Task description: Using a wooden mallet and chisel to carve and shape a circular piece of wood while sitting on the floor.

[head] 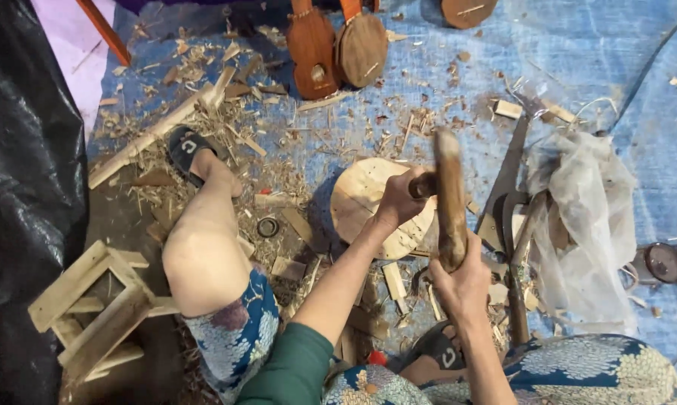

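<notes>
Between both hands (432, 240), wooden club (450, 199)

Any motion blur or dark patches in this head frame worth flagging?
Head view: the wooden mallet in the right hand is smeared by motion blur, as is the top of the left hand; the wood disc and shavings are sharp. The black sheet on the left is dark and shows little detail; light elsewhere is even and soft.

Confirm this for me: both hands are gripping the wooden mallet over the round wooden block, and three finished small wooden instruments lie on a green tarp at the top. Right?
Not quite. The tarp is blue, not green, as the head view shows. The rest holds: the left hand and right hand grip the wooden mallet over the round wooden block, with the instruments at top.
</notes>
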